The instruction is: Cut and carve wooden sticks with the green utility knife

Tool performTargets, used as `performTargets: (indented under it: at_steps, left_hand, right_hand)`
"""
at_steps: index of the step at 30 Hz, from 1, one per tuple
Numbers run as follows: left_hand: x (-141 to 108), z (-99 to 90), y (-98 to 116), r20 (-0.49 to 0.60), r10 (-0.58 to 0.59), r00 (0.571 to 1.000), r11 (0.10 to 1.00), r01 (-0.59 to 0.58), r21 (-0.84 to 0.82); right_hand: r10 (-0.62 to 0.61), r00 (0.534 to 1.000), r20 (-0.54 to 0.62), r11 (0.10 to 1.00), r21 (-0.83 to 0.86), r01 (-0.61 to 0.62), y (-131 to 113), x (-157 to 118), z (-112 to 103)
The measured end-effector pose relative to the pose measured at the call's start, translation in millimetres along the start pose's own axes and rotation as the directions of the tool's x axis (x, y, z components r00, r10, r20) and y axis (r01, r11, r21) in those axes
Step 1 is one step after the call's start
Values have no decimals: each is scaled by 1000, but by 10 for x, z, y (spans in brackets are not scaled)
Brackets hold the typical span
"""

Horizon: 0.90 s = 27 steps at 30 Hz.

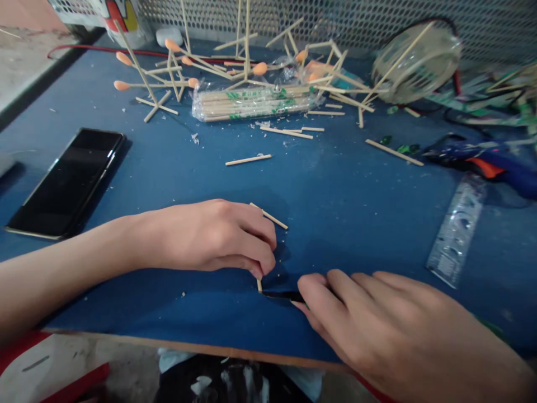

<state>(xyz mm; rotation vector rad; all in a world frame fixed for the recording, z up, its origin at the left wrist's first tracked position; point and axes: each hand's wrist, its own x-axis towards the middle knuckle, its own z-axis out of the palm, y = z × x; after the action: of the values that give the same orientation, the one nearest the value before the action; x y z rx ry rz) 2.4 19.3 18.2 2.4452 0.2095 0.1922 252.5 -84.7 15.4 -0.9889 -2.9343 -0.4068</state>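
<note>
My left hand (222,238) is closed in a pinch on a short wooden stick (259,285), whose lower end pokes out below the fingertips near the table's front edge. In my right hand (369,319) is a knife with a thin dark blade (282,295), its handle mostly hidden by the fingers. The blade tip meets the stick's exposed end, at the tabletop. Just beyond my left fingers lies another cut stick (274,219), partly covered by the hand. Farther back rests a loose stick (248,160).
A phone (67,182) lies at left. Wrapped chopsticks (255,102) and stick structures with orange tips (155,84) fill the back. At right are a clear ruler (457,229), a blue glue gun (490,159) and a tipped clear plastic container (417,64).
</note>
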Motion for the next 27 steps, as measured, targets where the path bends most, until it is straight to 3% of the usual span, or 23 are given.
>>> performTargets:
  at_steps: [4,8,13,27]
  left_hand:
    - [3,10,-5,0,2,1000,1000,-2,0]
    - [0,13,-16,11,12,1000,1000,-11,-10]
    - [2,-4,11,20,4,1000,1000,-4,-4]
    - [-27,19,18,-11,-12,1000,998,13,54]
  right_hand:
    - [-15,1000,-9,1000,14,15,9,19,33]
    - [-100,995,-29,993,60,102,171,87,76]
    - [-184,978,-99,983,-38,181,379,101,32]
    - [-158,980,-118,985,54,166,414,41,223]
